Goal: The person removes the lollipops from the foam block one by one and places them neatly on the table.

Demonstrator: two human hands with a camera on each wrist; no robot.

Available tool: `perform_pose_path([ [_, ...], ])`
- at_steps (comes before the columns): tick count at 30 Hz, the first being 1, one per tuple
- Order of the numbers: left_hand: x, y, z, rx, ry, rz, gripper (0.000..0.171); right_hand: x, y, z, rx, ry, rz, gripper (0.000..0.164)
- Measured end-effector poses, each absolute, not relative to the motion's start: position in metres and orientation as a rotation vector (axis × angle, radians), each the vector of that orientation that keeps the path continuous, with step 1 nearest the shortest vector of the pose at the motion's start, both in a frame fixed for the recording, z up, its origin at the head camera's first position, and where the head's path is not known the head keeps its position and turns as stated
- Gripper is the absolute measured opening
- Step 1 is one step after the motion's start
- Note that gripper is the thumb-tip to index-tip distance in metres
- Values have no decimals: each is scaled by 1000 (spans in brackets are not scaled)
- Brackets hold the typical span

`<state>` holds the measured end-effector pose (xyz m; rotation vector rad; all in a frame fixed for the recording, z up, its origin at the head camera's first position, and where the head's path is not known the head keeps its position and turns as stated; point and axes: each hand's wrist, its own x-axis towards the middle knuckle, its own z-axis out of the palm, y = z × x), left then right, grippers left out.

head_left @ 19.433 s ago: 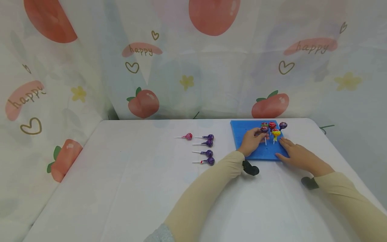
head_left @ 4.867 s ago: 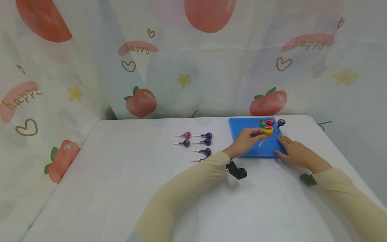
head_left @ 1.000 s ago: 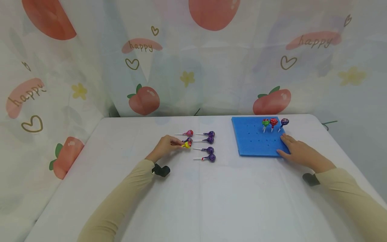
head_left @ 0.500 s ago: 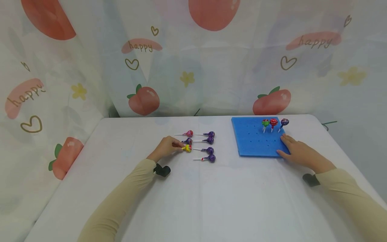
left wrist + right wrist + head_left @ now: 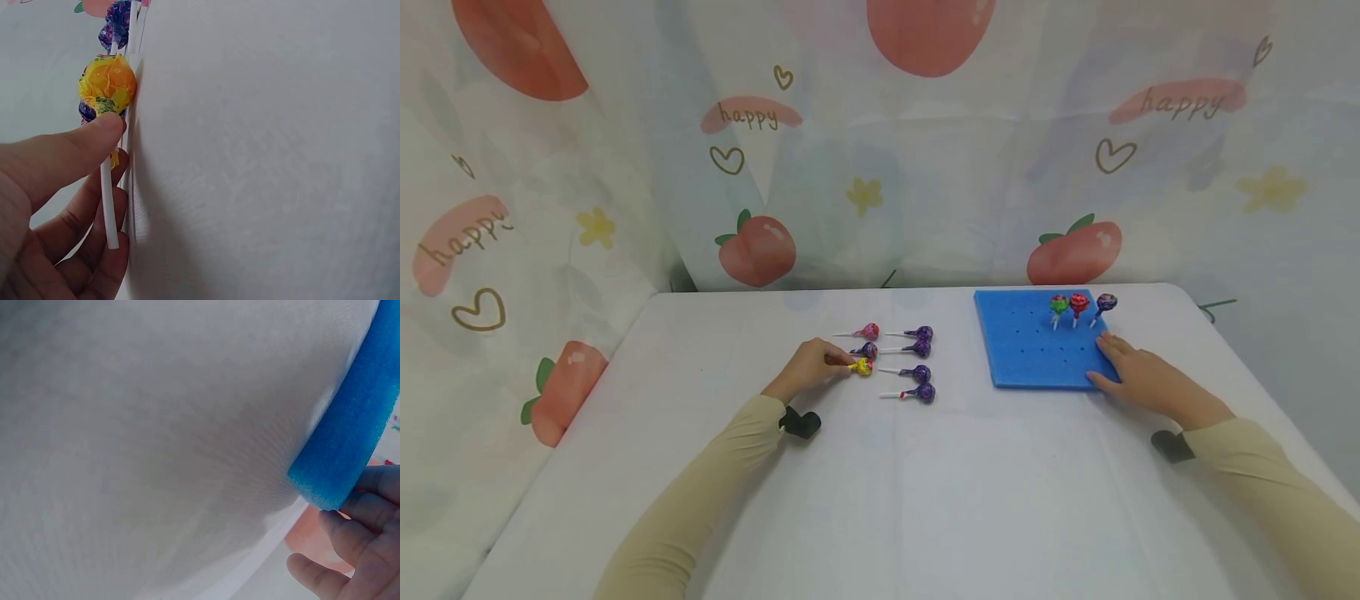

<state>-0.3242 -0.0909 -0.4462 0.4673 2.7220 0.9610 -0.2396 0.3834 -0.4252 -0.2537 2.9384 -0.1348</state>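
Note:
My left hand pinches a yellow-wrapped lollipop between thumb and fingers, close over the white tabletop. In the left wrist view the thumb lies across its white stick just below the wrapped head, and the stick points back along the fingers. Right behind it lies a dark purple-blue lollipop, with a pink lollipop beyond. My right hand rests at the right edge of a blue foam board, fingers extended against its side. Green, red and dark lollipops stand upright in the board.
Several purple lollipops lie in a column just right of my left hand, among them a lower one with a red mark on its stick. Small holes dot the board. A patterned cloth hangs behind the table.
Earlier the yellow lollipop and a dark one were at the board; the dark one now lies on the table. My left hand has carried the yellow one left and lowered it slightly. Right hand stays.

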Motion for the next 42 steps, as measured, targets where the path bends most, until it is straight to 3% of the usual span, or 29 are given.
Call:
perform_pose_path([
  [42,-322,-89,-446,524,2701,968,23,-240,384,-424,-247,2929,-144,82],
])
